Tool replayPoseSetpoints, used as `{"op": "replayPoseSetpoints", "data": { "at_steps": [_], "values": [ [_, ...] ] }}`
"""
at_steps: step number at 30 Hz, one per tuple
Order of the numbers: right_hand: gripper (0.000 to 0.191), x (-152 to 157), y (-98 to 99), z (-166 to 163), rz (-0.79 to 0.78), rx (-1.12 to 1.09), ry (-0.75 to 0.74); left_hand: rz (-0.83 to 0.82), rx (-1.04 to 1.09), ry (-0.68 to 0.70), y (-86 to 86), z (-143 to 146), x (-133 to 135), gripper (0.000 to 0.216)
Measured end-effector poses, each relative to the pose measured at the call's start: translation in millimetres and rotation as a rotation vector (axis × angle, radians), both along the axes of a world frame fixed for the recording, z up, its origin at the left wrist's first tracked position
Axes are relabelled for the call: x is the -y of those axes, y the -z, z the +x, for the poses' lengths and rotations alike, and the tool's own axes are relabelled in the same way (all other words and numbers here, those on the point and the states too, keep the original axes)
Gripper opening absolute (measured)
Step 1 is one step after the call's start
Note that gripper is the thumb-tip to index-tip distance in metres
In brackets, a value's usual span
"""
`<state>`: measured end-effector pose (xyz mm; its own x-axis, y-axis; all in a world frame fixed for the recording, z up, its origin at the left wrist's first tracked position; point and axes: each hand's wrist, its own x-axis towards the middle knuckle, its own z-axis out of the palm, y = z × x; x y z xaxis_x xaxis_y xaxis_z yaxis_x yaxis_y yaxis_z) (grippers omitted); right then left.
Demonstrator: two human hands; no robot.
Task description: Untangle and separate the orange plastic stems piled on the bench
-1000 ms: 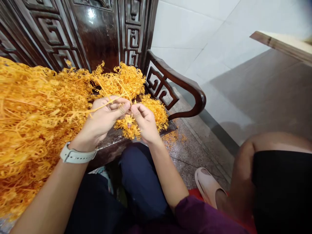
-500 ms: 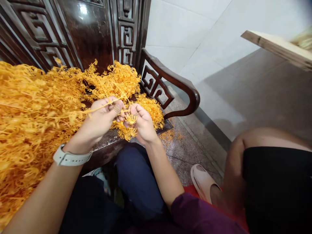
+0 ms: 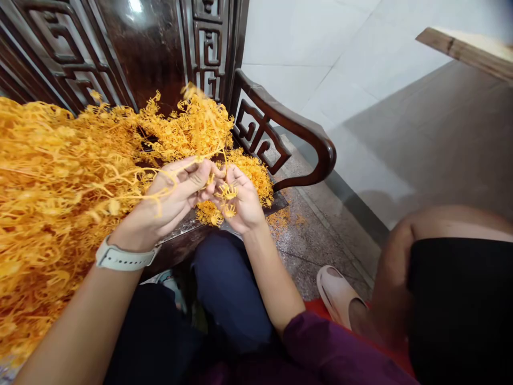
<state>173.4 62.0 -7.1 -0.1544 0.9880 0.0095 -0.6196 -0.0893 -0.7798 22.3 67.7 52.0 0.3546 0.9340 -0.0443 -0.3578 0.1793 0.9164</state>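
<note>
My left hand (image 3: 176, 195), with a pale watch strap at the wrist, is closed on a thin yellow-orange plastic stem (image 3: 146, 197) whose branches trail back over the wrist. Close against it, my right hand (image 3: 243, 200) pinches small claw-shaped yellow plastic pieces (image 3: 227, 191) near the fingertips. The fingers of both hands nearly meet, and they hide where pieces and stem join. A big heap of the same yellow plastic sprigs (image 3: 72, 171) lies left of my hands. A smaller pile of loose yellow pieces (image 3: 254, 174) sits behind my right hand.
The heaps rest on a dark carved wooden bench (image 3: 180, 251) with a curved armrest (image 3: 308, 141) at right. Yellow bits (image 3: 280, 219) are scattered on the floor. Another person's bare knee (image 3: 395, 256) and pink slipper (image 3: 339, 294) are at right. A wooden board edge (image 3: 460, 47) juts in above.
Both hands have shifted slightly right in the view, still close together. The stem's branches now spread and curve more over my left wrist. More claw-shaped pieces show at my right fingers.
</note>
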Motion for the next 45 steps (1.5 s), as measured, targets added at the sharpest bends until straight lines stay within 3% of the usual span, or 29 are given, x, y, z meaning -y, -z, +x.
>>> {"op": "replayPoseSetpoints", "data": {
  "at_steps": [5,9,14,19,24,30,39,45],
  "values": [
    [0.035,-1,-2.2,10,0.028,-0.020,0.086,0.051,-0.146,0.013,8.7,-9,-10,0.043],
    [0.033,1,-3.9,14,0.050,0.035,0.161,0.221,-0.452,-0.044,29.9,-5,-20,0.043],
    [0.031,3,-4.9,12,0.067,0.192,0.289,0.089,-0.402,-0.010,50.7,10,-17,0.065],
    [0.024,3,-2.5,10,0.174,0.281,0.419,0.204,-0.408,-0.098,36.1,14,-6,0.063],
    [0.025,5,-1.0,5,0.235,0.392,0.503,0.338,-0.479,-0.163,22.0,12,1,0.045],
    [0.024,5,0.3,1,0.200,0.242,0.515,0.301,-0.412,-0.064,17.1,8,0,0.029],
    [0.029,2,-5.2,-3,0.101,0.135,0.426,0.343,-0.437,-0.189,13.8,8,8,0.036],
    [0.037,6,-5.6,-3,0.037,0.100,0.311,0.312,-0.411,-0.238,21.0,5,8,0.018]
  ]
}}
